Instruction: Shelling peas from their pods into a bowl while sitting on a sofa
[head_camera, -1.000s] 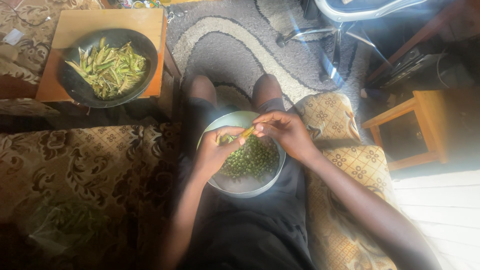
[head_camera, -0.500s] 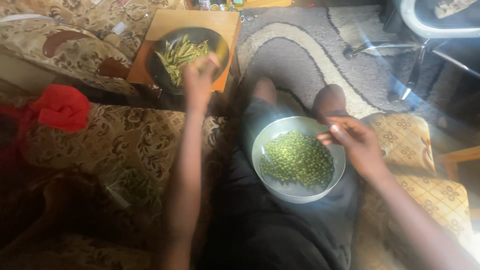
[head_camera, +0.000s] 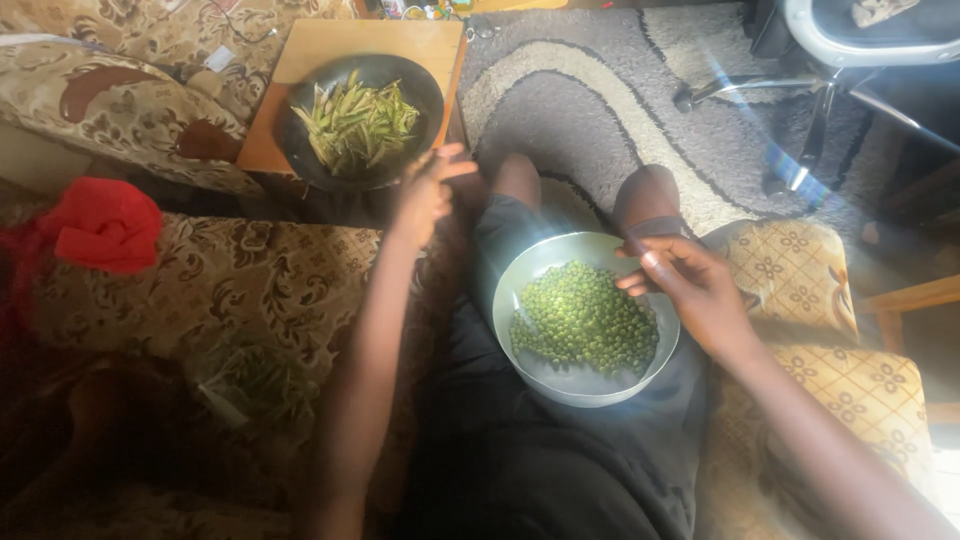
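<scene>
A metal bowl full of shelled green peas sits in my lap. My right hand is at the bowl's right rim, thumb inside and fingers over the edge, gripping it. My left hand hangs in the air with its fingers apart and nothing in it. It is just beside the near rim of a dark bowl heaped with empty green pods. That bowl stands on a small wooden table.
A red cloth lies on the patterned sofa at my left, and a clear bag of green pods lies nearer me. A grey rug covers the floor ahead. Chair legs stand at the top right, a wooden stool at the right.
My left hand left the pea bowl, reached over the dark bowl of pods, and has now drawn back from it, empty. My right hand stayed at the metal bowl's rim.
</scene>
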